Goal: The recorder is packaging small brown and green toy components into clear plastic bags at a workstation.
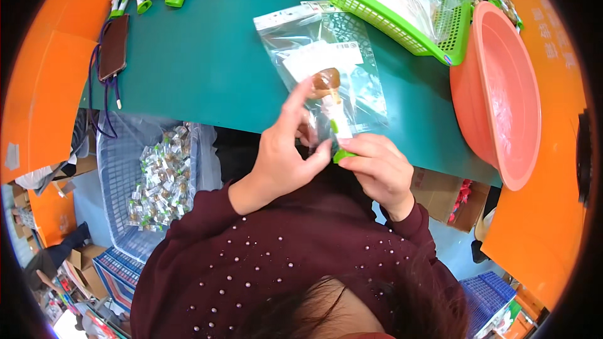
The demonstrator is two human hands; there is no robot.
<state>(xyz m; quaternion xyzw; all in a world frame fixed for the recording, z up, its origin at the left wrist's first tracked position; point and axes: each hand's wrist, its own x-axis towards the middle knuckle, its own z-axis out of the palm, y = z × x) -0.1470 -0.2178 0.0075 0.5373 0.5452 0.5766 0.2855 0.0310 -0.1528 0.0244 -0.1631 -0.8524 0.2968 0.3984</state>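
I am holding one brown-headed piece (336,113), facing one green basket (392,28), one coral basin (496,97), one phone (114,49) (bagged pieces (164,179) are lying too thick to count).

Plastic bags (282,34) lie on the worktop (201,75) just above the left hand (276,157) and right hand (382,171) at the frame's centre, with a phone (114,50) upper left, basket (389,20) upper right, basin (474,100) right, and packets (164,182) in a crate (115,176) lower left.

Packing workshop: crate (113,179) of bagged items (164,179)
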